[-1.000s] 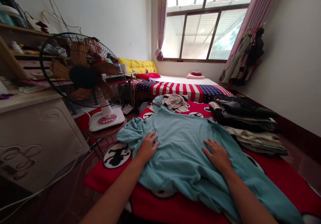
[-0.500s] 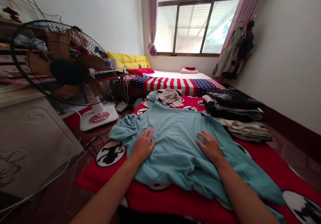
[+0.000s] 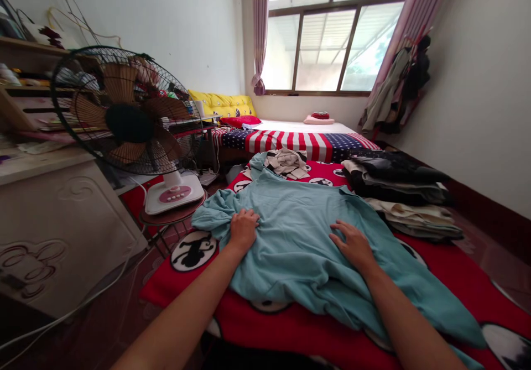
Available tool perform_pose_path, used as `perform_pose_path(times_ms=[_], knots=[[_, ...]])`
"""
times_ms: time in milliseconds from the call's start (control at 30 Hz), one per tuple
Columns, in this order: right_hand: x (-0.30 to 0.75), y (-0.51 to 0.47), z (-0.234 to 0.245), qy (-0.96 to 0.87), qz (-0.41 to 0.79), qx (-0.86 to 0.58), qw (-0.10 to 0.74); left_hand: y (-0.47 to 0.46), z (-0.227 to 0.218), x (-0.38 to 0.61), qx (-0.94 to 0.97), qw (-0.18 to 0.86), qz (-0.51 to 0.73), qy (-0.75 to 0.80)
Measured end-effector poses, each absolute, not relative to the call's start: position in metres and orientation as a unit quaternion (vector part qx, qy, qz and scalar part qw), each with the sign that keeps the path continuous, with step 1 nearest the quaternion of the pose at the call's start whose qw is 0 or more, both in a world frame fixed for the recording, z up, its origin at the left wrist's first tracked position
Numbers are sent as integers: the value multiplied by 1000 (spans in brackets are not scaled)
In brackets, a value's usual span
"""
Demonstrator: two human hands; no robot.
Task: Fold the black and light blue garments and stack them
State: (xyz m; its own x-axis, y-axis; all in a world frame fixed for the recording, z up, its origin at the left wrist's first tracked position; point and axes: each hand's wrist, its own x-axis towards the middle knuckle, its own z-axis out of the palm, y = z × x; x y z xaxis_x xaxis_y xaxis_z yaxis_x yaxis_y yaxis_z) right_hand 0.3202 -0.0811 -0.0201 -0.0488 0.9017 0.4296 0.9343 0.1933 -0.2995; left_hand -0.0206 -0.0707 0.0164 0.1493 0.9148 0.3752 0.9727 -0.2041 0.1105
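Note:
A blue-green long-sleeved shirt point(image 3: 294, 220) lies spread and wrinkled over a red blanket point(image 3: 244, 337) with white circles and black figures. Its left sleeve is bunched, while the right one stretches toward the near right corner. My left hand point(image 3: 244, 230) is on the shirt's left side, fingers curled together into the fabric, with small creases around them. On the right half of the shirt rests my right hand point(image 3: 352, 244), its fingers spread and lying flat on the cloth.
Folded clothes point(image 3: 398, 179) are stacked at the right edge of the blanket. A crumpled beige and black garment point(image 3: 287, 163) lies beyond the shirt. To the left, a fan point(image 3: 128, 121) stands on a round stool beside a pale cabinet point(image 3: 62, 232). A bed point(image 3: 290, 125) is under the window.
My left hand's fingers have gone from spread flat to curled into the shirt. My right hand stays in place on the fabric. The view has turned slightly left.

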Motion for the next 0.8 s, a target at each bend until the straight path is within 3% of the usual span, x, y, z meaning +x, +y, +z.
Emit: perform_pose_path(times_ms=[800], knots=[[324, -78, -22, -716, -15, -641, 277, -63, 10, -36, -677, 40, -390, -623]])
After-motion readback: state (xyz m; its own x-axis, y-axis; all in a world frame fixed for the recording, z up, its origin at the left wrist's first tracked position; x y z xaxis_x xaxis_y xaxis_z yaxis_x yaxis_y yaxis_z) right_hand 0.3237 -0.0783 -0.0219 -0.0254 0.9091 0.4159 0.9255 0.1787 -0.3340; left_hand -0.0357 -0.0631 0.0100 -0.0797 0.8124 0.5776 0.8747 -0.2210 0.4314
